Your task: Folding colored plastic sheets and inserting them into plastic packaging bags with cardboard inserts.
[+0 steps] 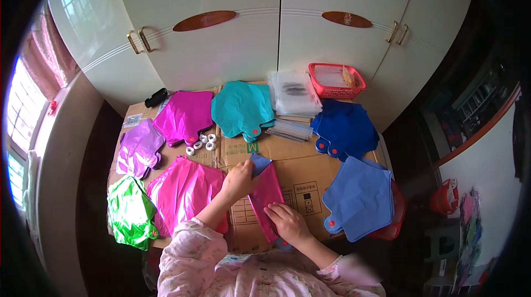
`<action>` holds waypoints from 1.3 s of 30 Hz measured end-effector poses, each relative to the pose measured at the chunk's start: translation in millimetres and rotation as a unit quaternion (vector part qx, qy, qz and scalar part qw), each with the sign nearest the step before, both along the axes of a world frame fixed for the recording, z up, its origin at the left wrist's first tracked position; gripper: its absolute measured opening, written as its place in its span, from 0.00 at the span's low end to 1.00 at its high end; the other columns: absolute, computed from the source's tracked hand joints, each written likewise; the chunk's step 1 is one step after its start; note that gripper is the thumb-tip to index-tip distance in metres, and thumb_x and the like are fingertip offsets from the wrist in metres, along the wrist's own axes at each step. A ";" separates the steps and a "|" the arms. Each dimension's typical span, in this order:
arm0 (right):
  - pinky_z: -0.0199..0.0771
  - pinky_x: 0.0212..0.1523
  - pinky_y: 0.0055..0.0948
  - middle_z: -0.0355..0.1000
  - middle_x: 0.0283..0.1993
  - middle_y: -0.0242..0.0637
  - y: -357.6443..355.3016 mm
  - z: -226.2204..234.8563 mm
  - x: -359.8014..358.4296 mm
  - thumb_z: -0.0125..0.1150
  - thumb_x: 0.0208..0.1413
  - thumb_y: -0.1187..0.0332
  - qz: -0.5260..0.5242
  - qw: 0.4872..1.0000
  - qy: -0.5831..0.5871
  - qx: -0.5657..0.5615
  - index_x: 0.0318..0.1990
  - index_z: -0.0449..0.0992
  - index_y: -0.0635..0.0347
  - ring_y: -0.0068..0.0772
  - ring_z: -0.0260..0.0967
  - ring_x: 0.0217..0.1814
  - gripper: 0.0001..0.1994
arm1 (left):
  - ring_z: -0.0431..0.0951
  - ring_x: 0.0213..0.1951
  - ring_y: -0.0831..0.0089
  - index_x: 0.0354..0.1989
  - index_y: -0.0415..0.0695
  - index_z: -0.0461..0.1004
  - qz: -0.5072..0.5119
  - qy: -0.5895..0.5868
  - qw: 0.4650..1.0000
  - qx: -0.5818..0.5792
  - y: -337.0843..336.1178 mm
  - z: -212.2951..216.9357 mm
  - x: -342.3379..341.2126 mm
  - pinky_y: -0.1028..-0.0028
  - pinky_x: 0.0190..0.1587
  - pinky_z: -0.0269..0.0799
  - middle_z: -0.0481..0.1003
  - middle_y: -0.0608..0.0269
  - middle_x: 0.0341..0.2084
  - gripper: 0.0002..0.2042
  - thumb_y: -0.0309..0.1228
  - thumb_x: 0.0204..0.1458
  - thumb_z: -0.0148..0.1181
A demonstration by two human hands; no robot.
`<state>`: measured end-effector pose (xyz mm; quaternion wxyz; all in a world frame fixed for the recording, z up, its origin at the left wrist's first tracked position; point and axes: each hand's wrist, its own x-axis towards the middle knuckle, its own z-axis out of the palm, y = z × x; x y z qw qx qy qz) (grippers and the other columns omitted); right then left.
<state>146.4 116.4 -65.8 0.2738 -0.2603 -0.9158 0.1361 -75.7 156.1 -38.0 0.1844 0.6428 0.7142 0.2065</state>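
Note:
A folded strip of pink foil (269,189), by its look a flat foil balloon, lies lengthwise before me on the cardboard. Blue foil (260,164) shows at its far end. My left hand (239,179) is closed at that end, fingers curled on its left edge. On the near part of the strip my right hand (286,222) lies with fingers extended and pressed flat. Left of my left forearm is a pile of flat pink foil balloons (185,192). A pile of light blue ones (359,197) sits to the right of my right hand.
Around the cardboard-covered table (310,172) lie teal (242,107), magenta (185,113), purple (139,145), green (130,211) and dark blue (347,128) balloon piles. White rolls (203,143), clear plastic bags (293,92) and a red basket (337,91) stand toward the back, before white cabinets (232,48).

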 end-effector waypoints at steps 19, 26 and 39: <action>0.67 0.57 0.46 0.63 0.56 0.48 4.8 11.4 -5.5 0.65 0.49 0.65 -0.015 0.990 0.094 -0.106 0.55 0.68 0.63 0.51 0.63 0.58 0.25 | 0.80 0.25 0.65 0.28 0.37 0.75 0.012 -0.192 0.963 -0.188 2.4 17.3 -4.3 0.67 0.29 0.76 0.78 0.53 0.21 0.11 0.34 0.46 0.59; 0.62 0.60 0.46 0.59 0.60 0.54 15.3 35.9 -29.7 0.69 0.44 0.59 -0.108 0.990 0.001 -0.091 0.62 0.55 0.69 0.56 0.60 0.61 0.41 | 0.79 0.25 0.70 0.34 0.37 0.74 0.095 -0.457 0.852 -0.237 -0.9 10.1 -7.0 0.68 0.27 0.75 0.77 0.60 0.24 0.13 0.37 0.54 0.56; 0.70 0.44 0.52 0.73 0.41 0.60 67.9 21.5 13.8 0.61 0.49 0.60 -0.152 0.917 0.080 -0.359 0.45 0.64 0.67 0.63 0.71 0.44 0.22 | 0.55 0.66 0.49 0.57 0.51 0.68 -0.266 0.122 0.955 0.043 -74.4 -2.3 -1.5 0.44 0.65 0.50 0.61 0.52 0.62 0.30 0.52 0.47 0.62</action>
